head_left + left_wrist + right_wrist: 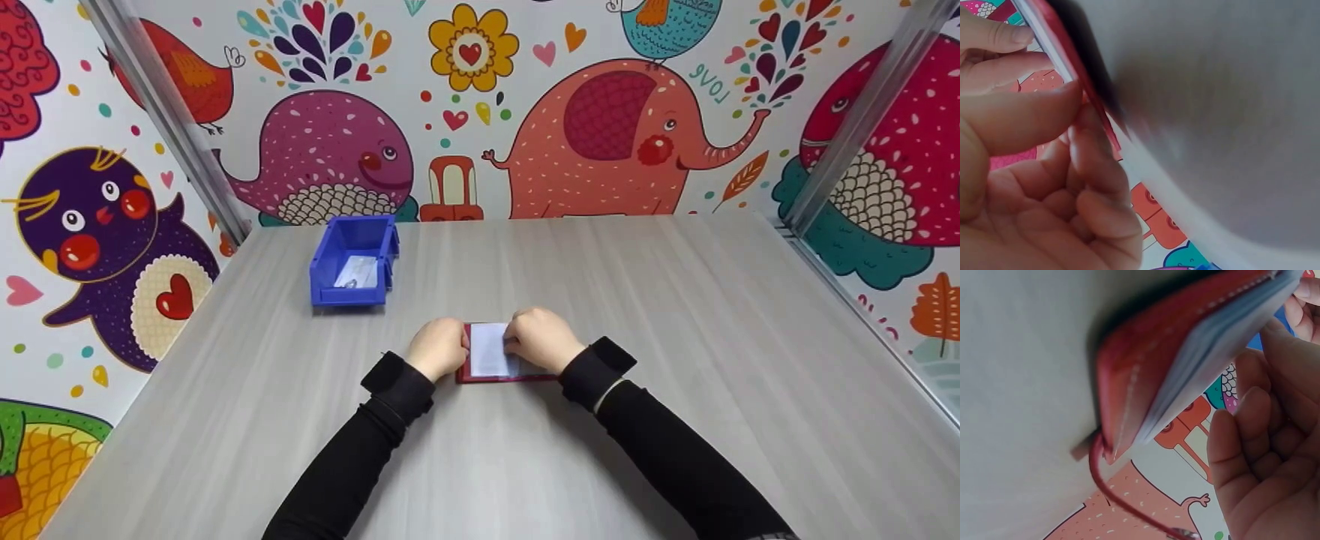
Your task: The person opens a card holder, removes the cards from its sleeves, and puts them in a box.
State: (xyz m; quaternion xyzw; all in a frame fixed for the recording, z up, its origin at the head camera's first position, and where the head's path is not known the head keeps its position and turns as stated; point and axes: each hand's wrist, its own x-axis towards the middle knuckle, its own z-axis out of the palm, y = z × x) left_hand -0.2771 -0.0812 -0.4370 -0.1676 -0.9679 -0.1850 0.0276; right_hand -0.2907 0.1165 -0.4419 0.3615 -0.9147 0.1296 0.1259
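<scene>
A small red card holder [464,373] with stitched edges lies open on the table in front of me, with a stack of thin sleeves [1185,374] inside. A white card [489,351] shows on its left part. My left hand [439,349] pinches the holder's left edge between thumb and curled fingers. Over the right part, my right hand [543,340] pinches the right side of the white card with thumb and forefinger; its other fingers curl inward. A red strap [1123,500] with a metal clasp hangs from the holder's corner in the right wrist view.
A blue bin [349,295] stands at the back left of the table, holding a white item [360,270] in what looks like clear packaging. Printed panels [465,112] with cartoon animals close off the back and sides. The wood-grain table [712,315] stretches around the hands.
</scene>
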